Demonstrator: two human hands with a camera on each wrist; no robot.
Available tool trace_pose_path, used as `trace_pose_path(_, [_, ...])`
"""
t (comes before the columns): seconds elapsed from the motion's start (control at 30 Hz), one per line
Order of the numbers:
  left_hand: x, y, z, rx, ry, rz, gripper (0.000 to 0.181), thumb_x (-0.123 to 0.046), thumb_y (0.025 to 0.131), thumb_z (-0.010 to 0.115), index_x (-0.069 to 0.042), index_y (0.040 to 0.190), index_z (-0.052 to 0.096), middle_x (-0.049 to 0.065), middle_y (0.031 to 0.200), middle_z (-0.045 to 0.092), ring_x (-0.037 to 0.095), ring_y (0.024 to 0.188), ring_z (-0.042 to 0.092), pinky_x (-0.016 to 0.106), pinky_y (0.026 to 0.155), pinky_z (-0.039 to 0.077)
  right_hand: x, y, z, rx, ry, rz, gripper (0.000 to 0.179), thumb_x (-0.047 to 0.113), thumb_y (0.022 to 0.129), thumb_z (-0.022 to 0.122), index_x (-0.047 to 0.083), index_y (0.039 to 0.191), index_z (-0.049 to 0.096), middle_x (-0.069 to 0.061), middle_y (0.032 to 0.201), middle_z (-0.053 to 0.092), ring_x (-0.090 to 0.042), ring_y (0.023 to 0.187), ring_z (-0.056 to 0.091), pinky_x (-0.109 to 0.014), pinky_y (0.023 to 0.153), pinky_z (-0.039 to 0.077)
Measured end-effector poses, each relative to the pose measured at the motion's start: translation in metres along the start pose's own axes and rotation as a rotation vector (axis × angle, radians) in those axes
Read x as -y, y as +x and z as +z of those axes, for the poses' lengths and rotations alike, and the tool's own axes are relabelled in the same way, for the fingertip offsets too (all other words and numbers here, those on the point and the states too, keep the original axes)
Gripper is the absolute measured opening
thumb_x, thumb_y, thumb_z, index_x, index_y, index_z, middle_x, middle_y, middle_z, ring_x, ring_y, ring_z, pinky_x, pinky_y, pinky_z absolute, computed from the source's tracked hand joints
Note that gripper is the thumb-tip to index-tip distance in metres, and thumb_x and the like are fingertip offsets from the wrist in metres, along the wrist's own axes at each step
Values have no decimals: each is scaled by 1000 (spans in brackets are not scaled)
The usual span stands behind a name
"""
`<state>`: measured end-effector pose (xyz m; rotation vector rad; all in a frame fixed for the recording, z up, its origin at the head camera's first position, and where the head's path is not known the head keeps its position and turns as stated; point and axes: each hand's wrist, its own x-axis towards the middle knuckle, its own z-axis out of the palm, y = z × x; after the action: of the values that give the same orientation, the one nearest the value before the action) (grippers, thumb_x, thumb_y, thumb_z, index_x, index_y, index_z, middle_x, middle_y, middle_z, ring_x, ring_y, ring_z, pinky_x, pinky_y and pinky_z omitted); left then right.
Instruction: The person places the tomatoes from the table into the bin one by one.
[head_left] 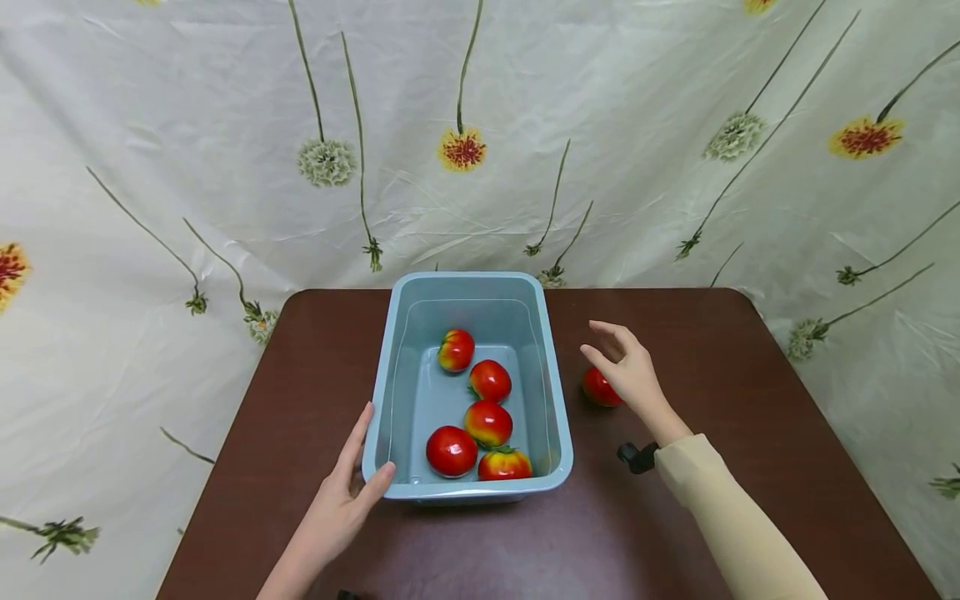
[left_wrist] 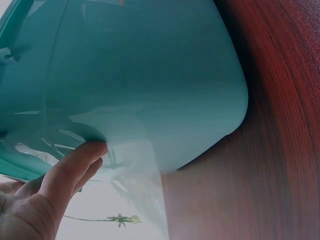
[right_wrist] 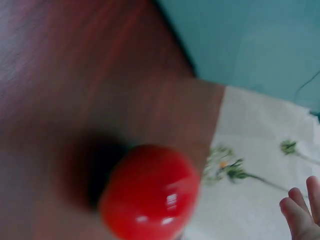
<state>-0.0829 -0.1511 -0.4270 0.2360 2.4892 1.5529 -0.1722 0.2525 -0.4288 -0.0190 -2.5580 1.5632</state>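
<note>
A blue-grey plastic bin (head_left: 558, 408) stands on the table with several red tomatoes, some with yellow-green patches, inside; one is a plain red tomato (head_left: 451, 451). My left hand (head_left: 341, 492) rests at the bin's near left corner, thumb by the front rim and straight fingers along the outer left side. The left wrist view shows its fingertips (left_wrist: 95, 149) against the outer wall. To the right of the bin, my right hand (head_left: 628, 375) is over another tomato (head_left: 600, 390), fingers spread and holding nothing. That tomato (right_wrist: 152, 192) shows apart from the fingers in the right wrist view.
Bin and tomatoes are on a dark brown wooden table (head_left: 750, 400). A pale cloth with a flower print (head_left: 525, 208) hangs behind the table and along its sides. A black wrist piece (head_left: 637, 457) sits by my right cuff.
</note>
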Motion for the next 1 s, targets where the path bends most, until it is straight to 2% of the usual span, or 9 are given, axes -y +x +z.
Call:
trace_pose_path(0.27, [-1,0,0,-5,-3,-10,79,-28,100,59,-34,159,8,17,155,36,38,131,50,29,93,51,-28,-4,-1,36,-190,65,53,21,94,67,6,142,49,-20,147,44,-41,138,39,-56,111,35])
trace_pose_path(0.47, [-2,0,0,-4,-29,-8,78,-26,100,59,-34,159,9,16,149,44,35,129,52,16,90,48,-39,-6,-1,88,-301,95,63,18,90,71,4,145,44,-23,148,40,-43,130,43,-56,99,47])
trace_pose_path(0.57, [-3,0,0,-6,-37,-5,78,-25,100,59,-33,159,10,17,149,45,35,128,53,13,88,47,-42,-6,-1,117,-340,107,69,19,87,74,4,145,41,-25,149,37,-45,130,40,-58,95,49])
trace_pose_path(0.8, [-3,0,-1,-4,-22,-21,79,-27,99,60,-33,159,9,17,150,44,34,128,53,25,90,51,-48,-5,-1,158,-398,142,79,18,81,78,2,147,37,-28,152,29,-50,134,31,-62,95,47])
trace_pose_path(1.0, [-4,-1,-1,-6,-20,-31,79,-29,99,60,-33,159,10,17,149,44,34,128,53,26,91,51,-51,-7,0,164,-383,163,83,16,79,79,4,148,35,-27,154,26,-50,136,29,-63,95,46])
